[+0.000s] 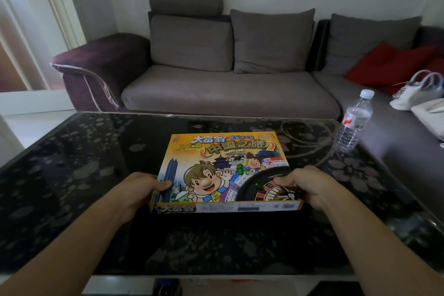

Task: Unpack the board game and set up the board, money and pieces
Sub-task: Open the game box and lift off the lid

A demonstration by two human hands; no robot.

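One sofa [228, 84] stands beyond the far edge of one dark glass table [72, 175]. One closed game box [223, 170] lies flat at the table's middle, lid up. Two hands grasp it at its near corners: the left hand [141, 190] clasps the left side, thumb on the lid, and the right hand [310, 185] clasps the right side likewise. One water bottle [354, 122] stands upright near the far right corner.

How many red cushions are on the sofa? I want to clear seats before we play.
2. One large red cushion leans against the grey back cushion on the sofa's right section; a second red cushion sits beside it at the frame's right edge, mostly cut off. More may lie out of view.
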